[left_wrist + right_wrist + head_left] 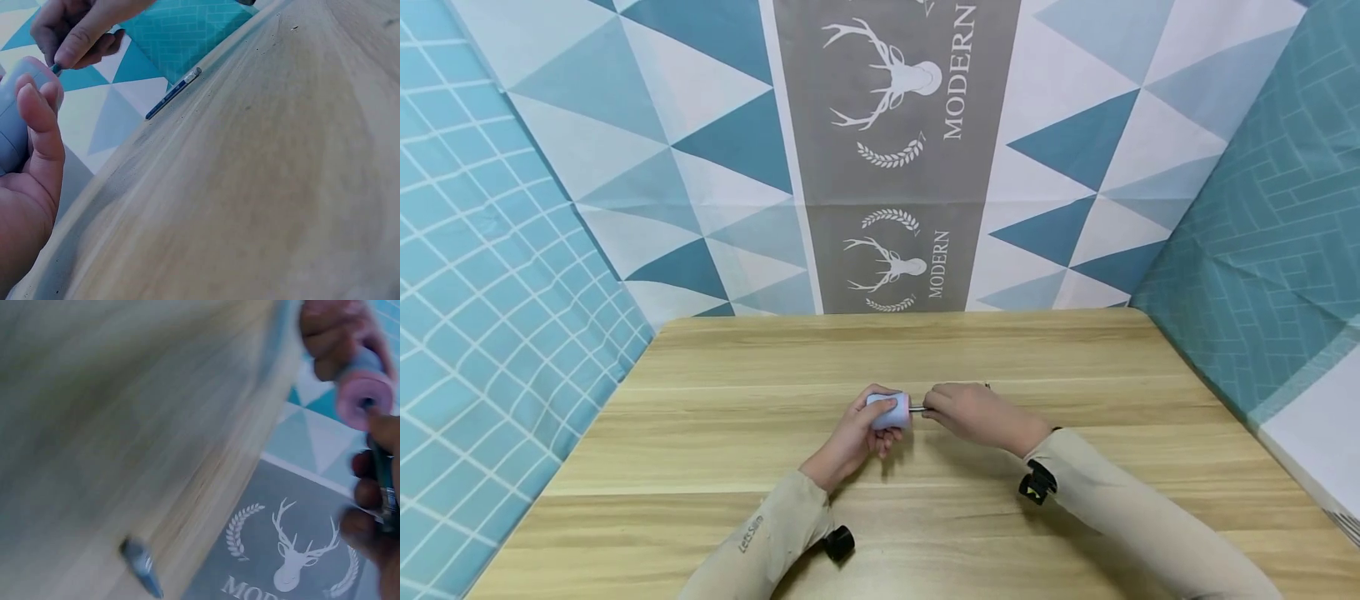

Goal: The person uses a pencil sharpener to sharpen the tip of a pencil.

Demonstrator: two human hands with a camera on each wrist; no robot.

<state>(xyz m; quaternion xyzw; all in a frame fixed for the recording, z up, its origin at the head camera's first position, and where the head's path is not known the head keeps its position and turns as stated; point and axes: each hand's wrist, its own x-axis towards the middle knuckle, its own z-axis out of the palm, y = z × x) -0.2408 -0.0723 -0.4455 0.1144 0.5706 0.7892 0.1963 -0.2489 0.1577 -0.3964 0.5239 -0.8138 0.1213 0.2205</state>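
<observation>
**Cylinder (pixel 892 420) and Pen-Like Tool (pixel 384 470) Held in Line**

The light blue cylinder is held above the wood-grain surface (pixel 760 375), its pink end (pixel 347 400) facing the right hand (pixel 981 414). The left hand (pixel 853 429) grips the cylinder, fingers curled round the body and thumb across it. The right hand's fingers pinch the slim tool, whose tip meets the middle of the pink end. A second pen-like item (pixel 173 95) lies on the surface beyond the right hand.
</observation>
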